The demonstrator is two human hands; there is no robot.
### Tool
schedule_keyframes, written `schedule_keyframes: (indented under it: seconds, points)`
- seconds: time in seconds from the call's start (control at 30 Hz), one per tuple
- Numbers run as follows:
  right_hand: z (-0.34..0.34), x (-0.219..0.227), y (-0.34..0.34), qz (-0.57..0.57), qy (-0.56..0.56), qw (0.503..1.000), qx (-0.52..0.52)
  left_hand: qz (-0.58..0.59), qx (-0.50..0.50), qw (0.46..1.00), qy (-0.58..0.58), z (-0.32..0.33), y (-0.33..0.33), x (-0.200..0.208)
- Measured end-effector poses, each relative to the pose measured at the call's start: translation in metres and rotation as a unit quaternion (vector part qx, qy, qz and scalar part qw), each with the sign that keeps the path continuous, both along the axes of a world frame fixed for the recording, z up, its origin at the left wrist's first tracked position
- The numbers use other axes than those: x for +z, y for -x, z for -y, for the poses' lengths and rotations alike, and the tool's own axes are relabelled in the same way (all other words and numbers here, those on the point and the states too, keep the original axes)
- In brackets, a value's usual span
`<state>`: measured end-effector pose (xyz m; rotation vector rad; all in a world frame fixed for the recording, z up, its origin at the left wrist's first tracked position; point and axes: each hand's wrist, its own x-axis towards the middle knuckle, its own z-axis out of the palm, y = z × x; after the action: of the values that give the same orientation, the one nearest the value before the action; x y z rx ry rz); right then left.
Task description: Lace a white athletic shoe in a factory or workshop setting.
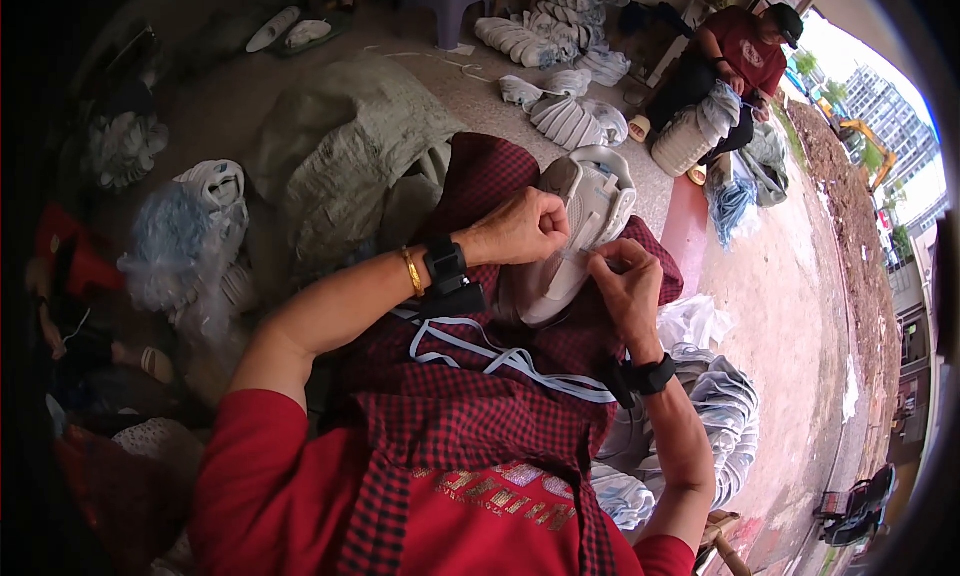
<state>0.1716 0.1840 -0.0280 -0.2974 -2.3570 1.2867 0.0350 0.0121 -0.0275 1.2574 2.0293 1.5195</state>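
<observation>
A pale grey and white sneaker [541,284] rests on my lap over a red-and-black checked apron [440,406]. Its opening faces away from me. My left hand [522,226] is closed in a pinch at the left side of the shoe's lacing area. On the opposite side, my right hand [630,284] pinches close to the tongue. Whatever lies between the fingertips of either hand is too small to make out. Several loose light-blue shoelaces [490,352] lie across the apron below the shoe.
Nested sneakers [728,416] are stacked beside my right arm. A large greenish sack [350,146] and a plastic bag of blue laces [172,226] stand to the left. More shoe rows [575,121] lie ahead. A seated person [745,56] handles shoes at the far right.
</observation>
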Motion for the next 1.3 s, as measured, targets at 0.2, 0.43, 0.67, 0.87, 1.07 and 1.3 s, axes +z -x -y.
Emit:
schedule_keyframes:
  seconds: [0.2, 0.43, 0.67, 0.87, 1.07, 1.3]
  points:
    - [-0.012, 0.009, 0.003, 0.036, 0.12, 0.986, 0.109, -0.01, -0.013, 1.0, -0.019, 0.002, 0.0, 0.001]
    - [-0.016, 0.018, 0.008, 0.046, 0.008, 0.994, 0.095, -0.001, -0.011, 1.0, -0.008, -0.002, -0.001, -0.001]
    - [0.012, 0.032, 0.012, 0.052, -0.351, 0.933, 0.067, -0.034, 0.014, 0.999, -0.034, -0.002, -0.008, -0.003]
    - [0.011, 0.03, 0.007, 0.029, -0.336, 0.939, 0.07, -0.083, 0.009, 0.996, -0.028, 0.008, -0.011, -0.002]
    - [0.014, 0.023, 0.004, 0.005, -0.302, 0.95, 0.077, -0.228, 0.038, 0.972, -0.035, -0.005, -0.008, -0.011]
    - [-0.002, 0.034, -0.01, 0.066, -0.187, 0.976, 0.089, -0.186, 0.118, 0.967, 0.129, 0.089, 0.025, 0.031]
